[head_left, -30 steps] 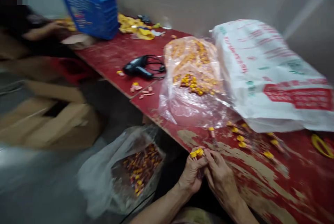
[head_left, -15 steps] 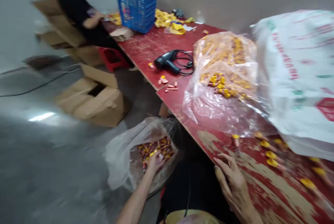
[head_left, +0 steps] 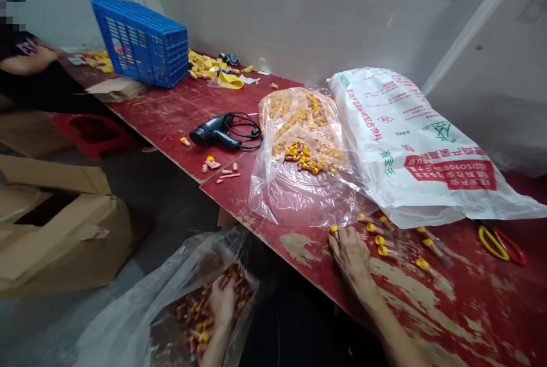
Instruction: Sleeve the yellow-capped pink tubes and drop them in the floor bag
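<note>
My left hand (head_left: 223, 301) reaches down into an open clear plastic bag (head_left: 128, 304) below the table edge. Its fingers are bent among many small yellow-capped tubes (head_left: 199, 324); what they close on is hidden. On the red table my right hand (head_left: 352, 256) has its thumb and fingers around a small yellow-capped tube (head_left: 334, 232). To the right of that hand lie several more yellow-capped clear tubes (head_left: 387, 251) with pinkish contents, loosely scattered.
Behind my right hand lies a clear bag full of capped tubes (head_left: 303, 127), beside a large white printed sack (head_left: 405, 145). A black heat gun (head_left: 216, 130), a blue crate (head_left: 141, 42) and scissors (head_left: 493, 243) are on the table. A cardboard box (head_left: 72, 236) and a seated person (head_left: 25, 65) are at left.
My view has swung to the right. My right hand has moved forward over the table and closed on a capped tube. My left hand stays in the floor bag, fingers now bent among the tubes.
</note>
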Demonstrator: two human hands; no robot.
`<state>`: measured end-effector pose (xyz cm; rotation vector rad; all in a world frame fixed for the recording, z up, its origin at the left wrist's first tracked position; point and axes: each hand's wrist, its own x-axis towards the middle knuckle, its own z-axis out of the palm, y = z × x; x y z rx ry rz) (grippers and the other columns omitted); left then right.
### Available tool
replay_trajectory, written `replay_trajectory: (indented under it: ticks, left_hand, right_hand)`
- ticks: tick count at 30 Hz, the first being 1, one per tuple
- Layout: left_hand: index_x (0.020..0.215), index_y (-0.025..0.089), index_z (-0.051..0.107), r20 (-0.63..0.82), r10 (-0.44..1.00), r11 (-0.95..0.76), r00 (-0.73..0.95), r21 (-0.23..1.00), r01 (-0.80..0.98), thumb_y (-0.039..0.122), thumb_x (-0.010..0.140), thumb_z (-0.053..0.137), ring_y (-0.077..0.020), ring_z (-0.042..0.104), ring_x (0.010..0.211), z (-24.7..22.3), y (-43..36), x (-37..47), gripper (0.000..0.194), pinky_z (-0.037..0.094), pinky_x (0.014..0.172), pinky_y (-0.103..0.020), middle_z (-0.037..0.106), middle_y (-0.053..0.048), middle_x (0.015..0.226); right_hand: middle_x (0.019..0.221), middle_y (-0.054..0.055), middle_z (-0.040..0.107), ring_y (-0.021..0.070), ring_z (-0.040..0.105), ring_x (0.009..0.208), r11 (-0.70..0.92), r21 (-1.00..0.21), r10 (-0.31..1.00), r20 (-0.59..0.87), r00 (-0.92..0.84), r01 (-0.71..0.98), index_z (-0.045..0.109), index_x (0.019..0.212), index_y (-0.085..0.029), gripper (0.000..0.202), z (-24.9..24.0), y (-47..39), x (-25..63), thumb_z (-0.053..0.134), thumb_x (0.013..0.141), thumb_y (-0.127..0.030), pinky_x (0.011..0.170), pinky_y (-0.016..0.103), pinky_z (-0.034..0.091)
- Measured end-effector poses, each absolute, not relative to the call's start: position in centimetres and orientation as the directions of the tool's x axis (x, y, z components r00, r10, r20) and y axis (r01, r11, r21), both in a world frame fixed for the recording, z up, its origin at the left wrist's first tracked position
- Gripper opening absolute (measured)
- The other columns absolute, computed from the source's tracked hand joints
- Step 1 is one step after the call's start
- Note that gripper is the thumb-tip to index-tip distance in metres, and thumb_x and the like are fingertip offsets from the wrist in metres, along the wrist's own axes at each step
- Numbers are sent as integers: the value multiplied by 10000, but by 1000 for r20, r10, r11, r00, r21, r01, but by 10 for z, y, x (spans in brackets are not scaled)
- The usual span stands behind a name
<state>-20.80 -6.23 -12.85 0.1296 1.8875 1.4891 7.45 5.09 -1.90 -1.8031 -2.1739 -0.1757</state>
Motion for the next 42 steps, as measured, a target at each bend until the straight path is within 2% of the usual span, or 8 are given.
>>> replay_trajectory:
  ticks: [8, 11, 18, 26, 32, 37, 40, 42]
  left_hand:
    - [1015, 200, 589, -145, 734, 104, -663, 989, -102, 403, 674, 655, -181, 620, 826, -58, -41, -127, 403, 491, 835, -349, 650, -42, 923]
    - [1007, 203, 604, -159, 827, 99, -540, 985, -138, 419, 689, 669, -170, 629, 809, -43, -41, -100, 389, 513, 791, -309, 659, -35, 907]
    - [936, 201, 675, -199, 922, 183, -333, 980, -78, 464, 652, 716, -179, 637, 821, -38, -41, -79, 389, 522, 764, -266, 691, -37, 908]
    - [876, 203, 703, -302, 908, 276, -289, 952, -129, 477, 576, 768, -188, 651, 798, -5, -36, -58, 412, 533, 717, -243, 701, -33, 855]
    - [863, 176, 677, -443, 896, 431, 28, 856, -285, 456, 563, 790, -136, 599, 633, 8, -22, -18, 426, 505, 606, -233, 660, -15, 737]
    - [956, 159, 639, -491, 804, 594, 335, 680, -429, 415, 674, 745, -164, 624, 788, 6, -31, 10, 395, 504, 726, -280, 668, -80, 900]
    - [965, 167, 626, -476, 792, 609, 383, 569, -553, 377, 680, 753, -165, 625, 834, 8, -34, 20, 376, 503, 735, -277, 662, -88, 958]
    - [941, 171, 616, -476, 815, 565, 331, 527, -635, 345, 655, 776, -137, 621, 747, 9, -32, 21, 371, 503, 687, -258, 661, -59, 890]
  right_hand:
    - [914, 46, 629, 170, 568, 821, 71, -833, 981, -40, -188, 548, 603, 1016, -171, 377, 8, 9, 133, 384, 904, -457, 723, 254, 447]
    - [813, 26, 626, 154, 540, 731, 4, -758, 954, -194, -231, 653, 625, 841, -174, 365, 26, -15, 177, 376, 904, -433, 630, 231, 405]
    - [515, 34, 509, 126, 455, 487, 183, 111, 898, -423, -120, 977, 541, 547, -160, 229, 17, -19, 223, 474, 763, -122, 498, 279, 233]
    - [681, 88, 645, 200, 656, 660, 109, 200, 878, -478, 0, 974, 590, 883, -138, 251, 11, -12, 195, 382, 809, -18, 498, 261, 324]
    - [768, 123, 681, 219, 662, 708, 10, 146, 908, -415, 52, 989, 611, 902, -135, 218, 15, -5, 210, 400, 860, -105, 549, 262, 383]
    - [762, 50, 658, 160, 623, 686, -85, -300, 991, -126, 49, 950, 581, 852, -173, 292, 0, -27, 198, 308, 939, -228, 624, 251, 431]
    - [886, 46, 645, 142, 609, 791, 90, -569, 995, 91, -46, 817, 562, 996, -191, 262, -7, -44, 166, 314, 954, -261, 704, 245, 463]
    - [990, 61, 614, 151, 578, 898, 261, -563, 955, 270, -124, 784, 547, 1072, -202, 259, -7, -41, 154, 324, 952, -256, 780, 266, 458]
